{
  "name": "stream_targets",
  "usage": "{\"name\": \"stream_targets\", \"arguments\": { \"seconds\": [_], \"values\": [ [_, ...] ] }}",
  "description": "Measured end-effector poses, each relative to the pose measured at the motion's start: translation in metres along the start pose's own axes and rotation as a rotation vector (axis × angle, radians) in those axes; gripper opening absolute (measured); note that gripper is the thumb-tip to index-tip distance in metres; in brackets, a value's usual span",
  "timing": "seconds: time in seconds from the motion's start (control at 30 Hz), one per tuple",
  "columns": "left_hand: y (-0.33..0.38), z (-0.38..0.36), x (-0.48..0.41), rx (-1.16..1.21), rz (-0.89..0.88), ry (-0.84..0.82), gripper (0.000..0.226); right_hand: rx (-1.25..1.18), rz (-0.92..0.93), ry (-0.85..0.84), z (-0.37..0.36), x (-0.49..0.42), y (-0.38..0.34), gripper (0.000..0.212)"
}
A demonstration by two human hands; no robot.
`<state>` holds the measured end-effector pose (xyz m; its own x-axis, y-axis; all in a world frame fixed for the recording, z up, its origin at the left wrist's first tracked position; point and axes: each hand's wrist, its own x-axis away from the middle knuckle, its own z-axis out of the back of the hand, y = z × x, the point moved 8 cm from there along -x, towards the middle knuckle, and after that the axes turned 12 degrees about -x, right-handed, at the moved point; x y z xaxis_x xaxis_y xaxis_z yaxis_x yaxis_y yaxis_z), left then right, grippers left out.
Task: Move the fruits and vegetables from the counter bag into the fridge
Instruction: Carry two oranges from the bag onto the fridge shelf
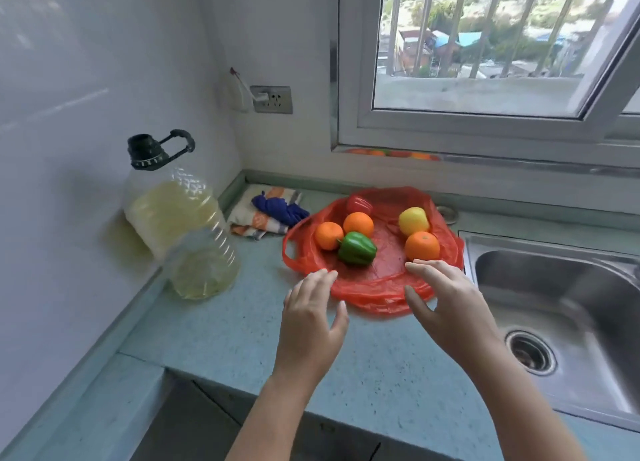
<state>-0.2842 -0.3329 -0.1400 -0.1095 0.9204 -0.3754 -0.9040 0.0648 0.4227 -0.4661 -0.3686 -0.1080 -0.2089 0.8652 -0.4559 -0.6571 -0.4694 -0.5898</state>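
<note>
1. While both hands hovered at the near rim of the red bag (375,301), neither held anything. The left hand (311,308) and the right hand (446,297) each had fingers spread and loosely straight, thumbs set apart.
2. The bag lay opened out flat on the counter (242,329), between the oil bottle (180,218) and the sink (561,287), and all the produce rested on it.
3. The nearest orange (422,245) sat straight ahead of the right fingertips (420,264), just beside them; whether they touched could not be told. This was the closest pairing of hand and fruit.
4. The green pepper (356,248) lay ahead and to the right of the left fingertips (323,273), roughly between the two hands. It lay on its side, its long axis running left to right, its stem toward the left orange (328,235), which it appeared to touch.
5. Farther back sat the middle orange (358,224), a yellow fruit (413,220) and a red item (359,204), likely a pepper, all well beyond either hand.
6. By my judgement the right hand was best placed for the nearest orange with a short forward reach, while the left could close over the green pepper across its narrow width.
7. No fridge was in view, so carrying would probably mean turning away from the counter.
</note>
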Motion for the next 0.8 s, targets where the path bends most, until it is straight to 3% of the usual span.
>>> {"name": "stream_targets", "arguments": {
  "seconds": [0.47,0.8],
  "values": [
    [-0.065,-0.125,-0.153,-0.039,0.054,-0.21,0.05,-0.073,-0.419,0.032,-0.049,-0.094,0.176,0.034],
    [-0.104,-0.182,-0.195,-0.069,0.148,-0.318,0.055,-0.124,-0.576,-0.007,-0.087,-0.115,0.241,0.056]
  ]
}}
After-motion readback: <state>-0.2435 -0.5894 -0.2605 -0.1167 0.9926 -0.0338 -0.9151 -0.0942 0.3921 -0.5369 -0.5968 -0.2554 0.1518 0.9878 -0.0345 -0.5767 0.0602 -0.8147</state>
